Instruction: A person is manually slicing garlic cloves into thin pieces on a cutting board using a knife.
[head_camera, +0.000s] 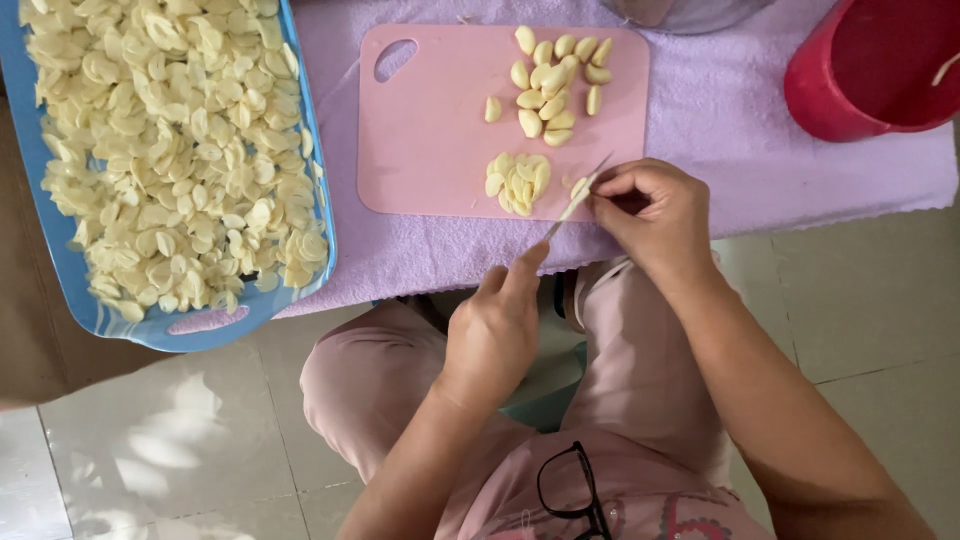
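The left hand (495, 325) is clenched around the handle of a small knife (577, 197), forefinger laid along its spine, the thin blade angled up to the near right edge of the pink cutting board (430, 130). The right hand (650, 215) pinches a peeled garlic clove (579, 186) between its fingers (605, 190), right where the blade meets it. To slice well here, the fingertips should stay tucked back from the edge, the clove held flat on the board, and each cut kept thin and even like the garlic slices (518, 182) piled just beside it. Whole cloves (553, 85) wait further up the board.

The board lies on a lilac towel (720, 120) over a low tabletop. A blue tray (60, 270) heaped with slices sits to the left, a red bucket (870, 75) at the upper right. Below is a pale tiled floor (170, 440); the person sits with knees under the edge, black glasses (572, 490) hanging at the chest.
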